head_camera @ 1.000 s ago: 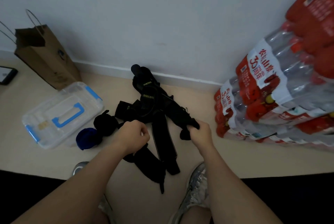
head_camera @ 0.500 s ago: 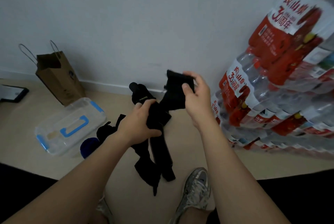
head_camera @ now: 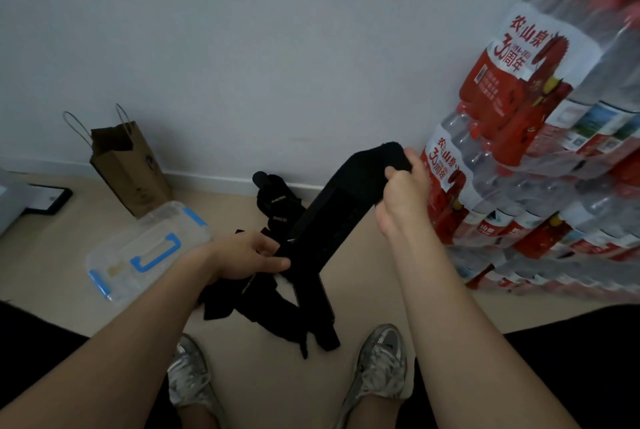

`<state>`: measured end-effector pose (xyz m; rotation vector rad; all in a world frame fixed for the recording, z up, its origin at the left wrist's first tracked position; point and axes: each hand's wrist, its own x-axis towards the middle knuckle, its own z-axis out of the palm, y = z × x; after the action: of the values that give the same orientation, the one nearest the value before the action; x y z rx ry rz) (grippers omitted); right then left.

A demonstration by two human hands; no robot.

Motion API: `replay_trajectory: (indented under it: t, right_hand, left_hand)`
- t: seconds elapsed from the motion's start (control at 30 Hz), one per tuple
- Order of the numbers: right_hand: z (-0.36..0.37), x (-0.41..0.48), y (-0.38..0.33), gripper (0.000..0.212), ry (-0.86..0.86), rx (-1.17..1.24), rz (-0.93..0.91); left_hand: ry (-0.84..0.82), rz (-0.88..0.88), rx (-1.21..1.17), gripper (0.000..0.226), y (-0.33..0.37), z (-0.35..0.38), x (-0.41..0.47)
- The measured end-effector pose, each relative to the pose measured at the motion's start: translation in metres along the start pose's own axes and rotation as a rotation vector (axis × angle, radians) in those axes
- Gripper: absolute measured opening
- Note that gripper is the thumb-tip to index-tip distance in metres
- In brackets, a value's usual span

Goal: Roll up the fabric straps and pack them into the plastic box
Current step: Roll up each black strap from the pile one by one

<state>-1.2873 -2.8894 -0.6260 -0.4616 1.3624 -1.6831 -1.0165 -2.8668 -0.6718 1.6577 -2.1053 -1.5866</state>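
- Stacked shrink-wrapped packs of red-labelled water bottles [head_camera: 519,186] stand at the right.
- Clear plastic box with blue handle and latches [head_camera: 145,252] sits lidded on the floor, left of the hands.
- Long black fabric strap [head_camera: 332,217] slants upward above a heap of black straps [head_camera: 277,207].
- Right hand [head_camera: 401,193] curls round the strap's top end; left hand [head_camera: 242,255] pinches it lower down.

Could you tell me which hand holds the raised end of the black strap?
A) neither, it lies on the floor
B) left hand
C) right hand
C: the right hand grips the raised end of the black strap, while the left hand holds it lower down.
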Motion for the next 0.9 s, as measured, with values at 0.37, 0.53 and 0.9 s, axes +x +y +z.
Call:
replay_trajectory:
  t: [0.37,0.53,0.9]
  right_hand:
    - [-0.022,0.004,0.02,0.074,0.147,-0.141,-0.073]
    - [-0.036,0.007,0.029,0.065,0.136,-0.468,-0.2]
    - [-0.041,-0.004,0.039,0.029,-0.043,-2.003,-0.194]
  left_hand:
    - [-0.114,-0.103,-0.163,0.021,-0.012,0.007,-0.009]
    - [-0.167,-0.144,-0.01,0.016,-0.006,0.0,-0.012]
    - [-0.22,0.13,0.005,0.018,0.071,-0.057,-0.034]
